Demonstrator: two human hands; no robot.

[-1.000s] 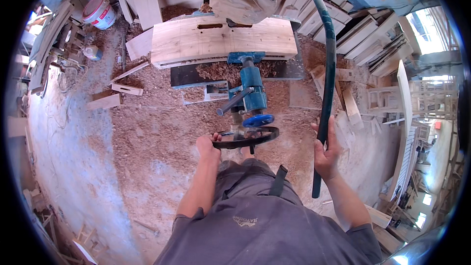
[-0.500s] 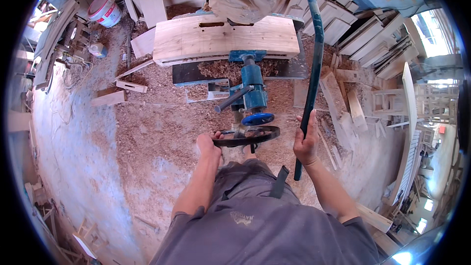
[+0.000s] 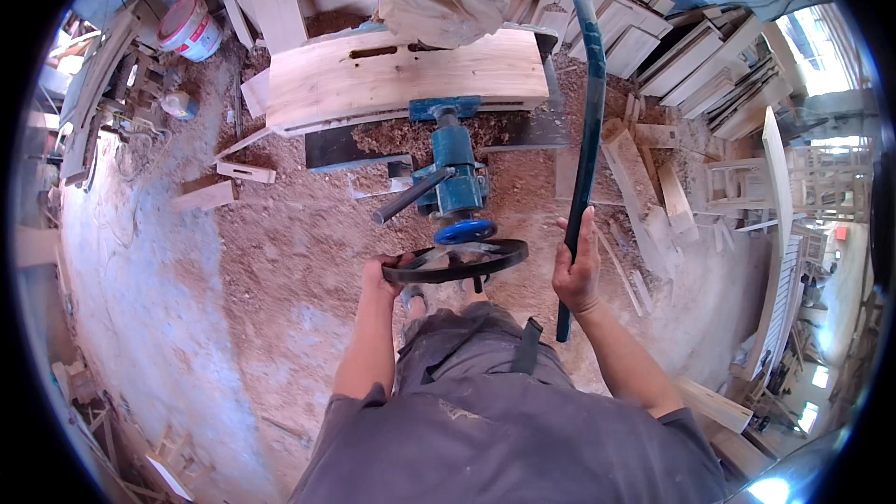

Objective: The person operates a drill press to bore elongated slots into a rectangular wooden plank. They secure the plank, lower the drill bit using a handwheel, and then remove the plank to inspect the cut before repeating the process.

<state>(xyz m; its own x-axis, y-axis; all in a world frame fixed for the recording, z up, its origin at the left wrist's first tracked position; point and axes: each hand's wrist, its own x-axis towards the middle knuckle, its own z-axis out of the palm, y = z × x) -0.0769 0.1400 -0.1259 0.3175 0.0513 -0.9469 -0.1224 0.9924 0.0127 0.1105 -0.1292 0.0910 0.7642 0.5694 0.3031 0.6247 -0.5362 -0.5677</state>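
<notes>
My left hand is closed on the left rim of a dark handwheel in front of my legs. My right hand holds the lower part of a long blue-black lever, its thumb and fingers on either side. The lever rises past the right end of a pale timber block. A blue-green screw clamp with a smaller blue handwheel presses against the block's near face. Two slots show in the block's top. A cloth-like wrapping on the machine hangs over its far edge.
Wood shavings cover the floor around the machine. A white bucket with a red lid stands at the far left, near a slotted wood piece. Stacked boards lean at the far right; loose timbers lie right of the lever.
The timber block, clamp and handwheel have shifted left past the lever, and my left hand has moved left with the wheel rim. My right hand has stayed nearly in place on the lever.
</notes>
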